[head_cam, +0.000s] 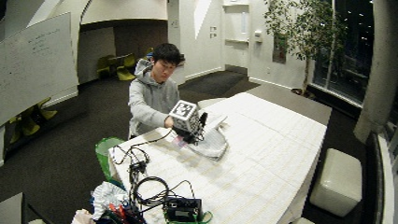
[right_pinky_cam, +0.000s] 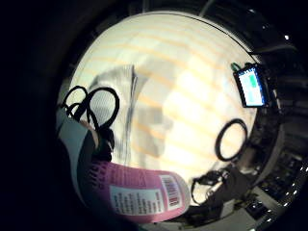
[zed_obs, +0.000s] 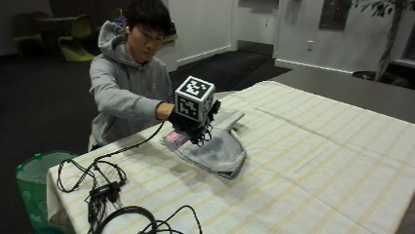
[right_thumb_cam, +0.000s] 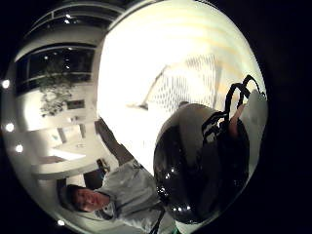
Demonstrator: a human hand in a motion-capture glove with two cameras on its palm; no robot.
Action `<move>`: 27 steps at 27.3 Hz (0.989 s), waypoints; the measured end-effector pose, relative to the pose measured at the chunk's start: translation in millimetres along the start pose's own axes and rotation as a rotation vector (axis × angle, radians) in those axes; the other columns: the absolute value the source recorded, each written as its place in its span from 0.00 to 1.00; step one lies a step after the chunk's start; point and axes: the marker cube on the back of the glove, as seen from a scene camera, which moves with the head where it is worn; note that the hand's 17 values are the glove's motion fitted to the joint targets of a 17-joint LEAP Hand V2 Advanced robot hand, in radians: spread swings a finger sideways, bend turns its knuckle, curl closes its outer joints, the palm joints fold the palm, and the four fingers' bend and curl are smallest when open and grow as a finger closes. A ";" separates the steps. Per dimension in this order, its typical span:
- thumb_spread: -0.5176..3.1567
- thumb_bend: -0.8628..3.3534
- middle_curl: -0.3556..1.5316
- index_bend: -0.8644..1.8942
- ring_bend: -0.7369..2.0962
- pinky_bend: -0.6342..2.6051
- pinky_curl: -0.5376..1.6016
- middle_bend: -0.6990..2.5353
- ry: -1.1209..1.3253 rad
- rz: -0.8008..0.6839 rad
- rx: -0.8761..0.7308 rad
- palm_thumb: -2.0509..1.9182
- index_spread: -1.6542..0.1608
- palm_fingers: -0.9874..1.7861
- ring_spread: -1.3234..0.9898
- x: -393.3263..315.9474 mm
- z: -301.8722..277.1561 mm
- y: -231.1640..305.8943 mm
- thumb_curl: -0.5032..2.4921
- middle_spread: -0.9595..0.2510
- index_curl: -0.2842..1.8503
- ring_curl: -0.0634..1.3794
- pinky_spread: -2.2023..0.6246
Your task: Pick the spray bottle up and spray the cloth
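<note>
Above cloth (zed_obs: 217, 148), hand (zed_obs: 188, 124) grips spray bottle (zed_obs: 176, 139).

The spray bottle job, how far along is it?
Picking up looks done: the gloved right hand holds the pink spray bottle off the table, right above the grey cloth lying on the striped tablecloth. In hand now is aiming it. No mist or wet patch shows, so the spraying itself seems still to come.

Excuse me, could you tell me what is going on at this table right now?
A person seated at the table holds a pink spray bottle in the gloved right hand, lifted just above a grey cloth that lies on the striped tablecloth. Whether any spray has come out cannot be seen.
</note>
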 end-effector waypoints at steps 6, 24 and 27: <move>0.19 0.20 0.46 0.51 0.49 0.31 0.45 0.41 0.093 -0.016 -0.085 0.76 0.84 0.86 0.51 -36.3 -7.5 7.0 0.40 0.73 0.38 0.36 0.71; 0.19 0.20 0.46 0.52 0.49 0.31 0.45 0.41 0.261 -0.009 -0.202 0.75 0.84 0.86 0.51 -68.1 60.6 14.7 0.41 0.74 0.38 0.37 0.71; 0.19 0.20 0.46 0.52 0.49 0.31 0.45 0.41 0.258 -0.014 -0.197 0.75 0.84 0.86 0.51 -68.5 57.5 17.4 0.41 0.74 0.38 0.37 0.71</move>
